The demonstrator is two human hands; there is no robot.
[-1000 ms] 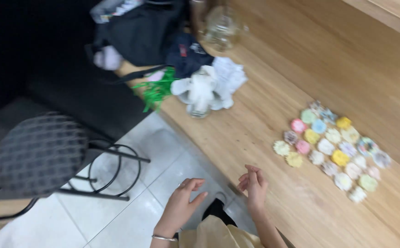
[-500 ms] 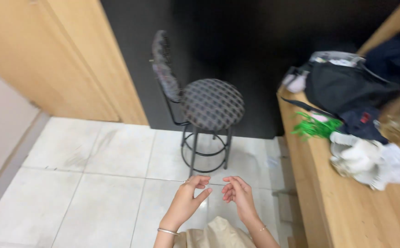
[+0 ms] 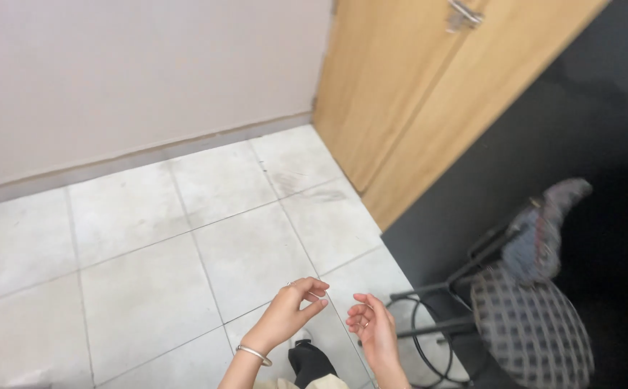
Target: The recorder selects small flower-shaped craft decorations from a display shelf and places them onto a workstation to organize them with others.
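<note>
- while both hands hover low over the tiled floor (image 3: 148, 238), the left hand (image 3: 292, 306) curls its fingertips together as if pinching; whether anything is between them cannot be told.
- the right hand (image 3: 371, 328) sits just beside it, palm up, fingers loosely spread, holding nothing.
- a silver bangle (image 3: 253, 354) circles the left wrist.
- a patterned stool (image 3: 530, 324) stands to the right, near a wooden door (image 3: 415, 94).
</note>
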